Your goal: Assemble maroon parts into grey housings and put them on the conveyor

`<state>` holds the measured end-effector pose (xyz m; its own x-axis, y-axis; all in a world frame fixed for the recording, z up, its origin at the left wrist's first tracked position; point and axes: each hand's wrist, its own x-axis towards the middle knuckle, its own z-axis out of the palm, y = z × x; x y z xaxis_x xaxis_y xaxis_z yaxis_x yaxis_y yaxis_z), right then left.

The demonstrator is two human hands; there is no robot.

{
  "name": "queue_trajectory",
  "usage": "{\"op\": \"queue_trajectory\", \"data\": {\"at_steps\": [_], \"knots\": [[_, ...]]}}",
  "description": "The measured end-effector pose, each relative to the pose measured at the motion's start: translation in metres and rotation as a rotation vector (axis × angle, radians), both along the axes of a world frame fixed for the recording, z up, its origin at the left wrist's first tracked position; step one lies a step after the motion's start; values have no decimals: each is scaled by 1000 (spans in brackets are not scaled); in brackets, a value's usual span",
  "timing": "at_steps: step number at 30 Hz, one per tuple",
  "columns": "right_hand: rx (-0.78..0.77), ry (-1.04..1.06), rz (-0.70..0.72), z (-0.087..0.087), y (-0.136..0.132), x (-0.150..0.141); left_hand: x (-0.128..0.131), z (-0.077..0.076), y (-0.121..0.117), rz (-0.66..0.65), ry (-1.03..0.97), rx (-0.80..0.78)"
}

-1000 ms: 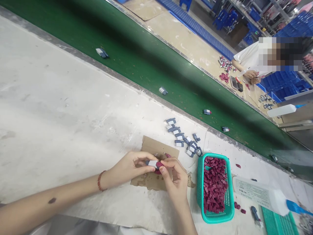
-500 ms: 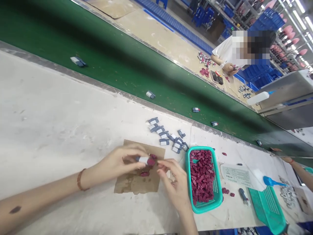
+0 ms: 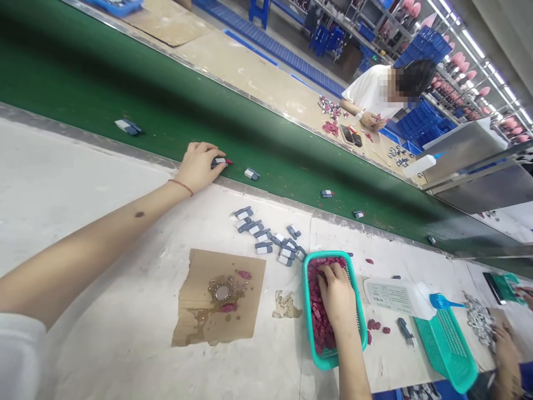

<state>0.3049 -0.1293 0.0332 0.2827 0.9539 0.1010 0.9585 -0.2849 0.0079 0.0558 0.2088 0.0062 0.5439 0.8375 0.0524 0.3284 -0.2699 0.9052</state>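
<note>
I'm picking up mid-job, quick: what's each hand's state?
Left hand: around a blue-grey, white and maroon piece at the flat green belt; grip unclear.
Right hand: curved among small maroon pieces in the teal perforated basket; grip hidden.

Looks like a factory assembly line, judging by the green conveyor belt (image 3: 287, 158) carrying small parts (image 3: 327, 194), the basket (image 3: 328, 364) of dark-red pieces (image 3: 317, 314), the person (image 3: 366, 83) across at another tabletop (image 3: 245, 72), stacked blue crates (image 3: 425, 47) and strip lights (image 3: 472, 47).

Right fingers (image 3: 328, 271): in green rectangular plastic basket (image 3: 327, 364), at small maroon pieces (image 3: 318, 328) | left of these: flat brown cardboard (image 3: 187, 289) | left fingers (image 3: 210, 149): at blue-grey-white block (image 3: 220, 161) on flat green belt (image 3: 287, 172) | between both: similar blocks (image 3: 264, 248)
</note>
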Motion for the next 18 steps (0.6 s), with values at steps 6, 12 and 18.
{"op": "queue_trajectory", "data": {"at_steps": [6, 12, 18], "knots": [[155, 402, -45, 11, -3, 2, 48, 1, -12, -217, 121, 242], [381, 1165, -273, 26, -10, -23, 81, 1, -23, -193, 153, 253], [399, 1341, -304, 19, -2, -72, 51, 10, -67, -28, -2, 15]]}}
